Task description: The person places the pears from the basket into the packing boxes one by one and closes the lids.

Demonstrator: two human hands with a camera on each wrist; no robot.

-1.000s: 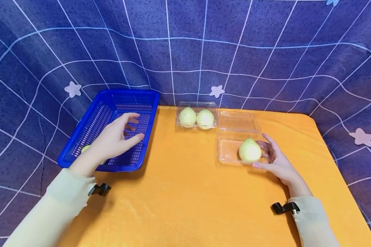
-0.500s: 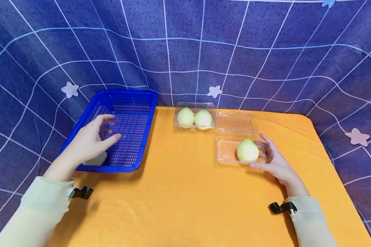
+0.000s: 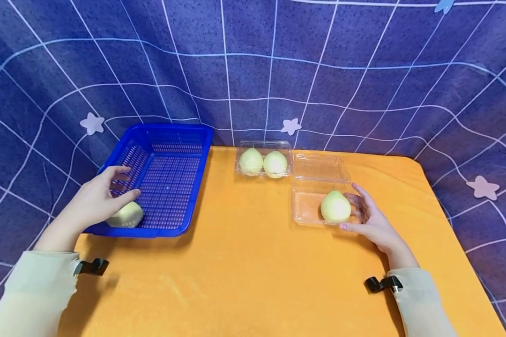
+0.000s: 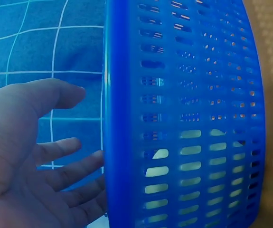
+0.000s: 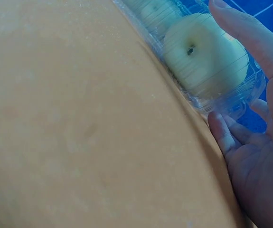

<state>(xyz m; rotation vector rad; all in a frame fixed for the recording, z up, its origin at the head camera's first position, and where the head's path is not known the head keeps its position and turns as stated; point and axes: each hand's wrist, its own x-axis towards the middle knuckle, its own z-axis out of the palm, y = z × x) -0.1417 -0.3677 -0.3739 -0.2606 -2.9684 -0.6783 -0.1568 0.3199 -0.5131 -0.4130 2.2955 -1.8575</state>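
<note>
My left hand [image 3: 93,199] hovers over the left front of the blue plastic basket [image 3: 198,187], thumb and fingers spread and loosely bent. Just below it a pale pear [image 3: 128,216] lies in the basket, partly hidden by the hand. In the left wrist view, pale patches of the pear [image 4: 191,166] show through the slots. At the right, an open clear plastic clamshell box [image 3: 305,210] holds one pear [image 3: 335,207] in its right half. My right hand [image 3: 373,217] is at that end, fingertips against or close to the box wall, thumb near its front corner.
A closed clear box [image 3: 263,145] with two pears stands behind, left of the open lid [image 3: 320,167]. An orange cloth [image 3: 236,271] covers the table. A blue curtain [image 3: 253,70] hangs along the back and sides.
My left hand has moved left across the basket to above the pear, which shows more now. The right hand and the open box keep their places; the head view has shifted slightly.
</note>
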